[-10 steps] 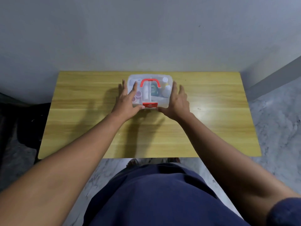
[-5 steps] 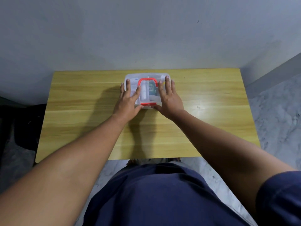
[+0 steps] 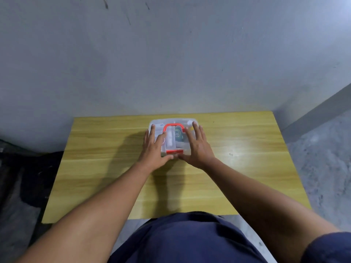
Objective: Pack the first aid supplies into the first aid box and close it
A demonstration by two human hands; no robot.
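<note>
A clear plastic first aid box (image 3: 177, 123) with a red handle (image 3: 173, 126) and a red front latch (image 3: 174, 151) sits at the far middle of the wooden table (image 3: 98, 168). Its lid is down, and supplies show through it, among them a white tube and a dark green item. My left hand (image 3: 154, 149) lies flat on the lid's left part, thumb by the latch. My right hand (image 3: 197, 147) lies flat on the lid's right part, thumb at the front edge. Both hands have fingers spread.
The table stands against a grey wall. A dark bundle (image 3: 28, 177) lies on the floor to the left. Marbled grey floor (image 3: 322, 158) runs along the right side. No loose supplies show on the tabletop.
My right hand moved from beside the box up onto the lid; the left hand stayed on the lid. The camera tilted up, showing more wall.
</note>
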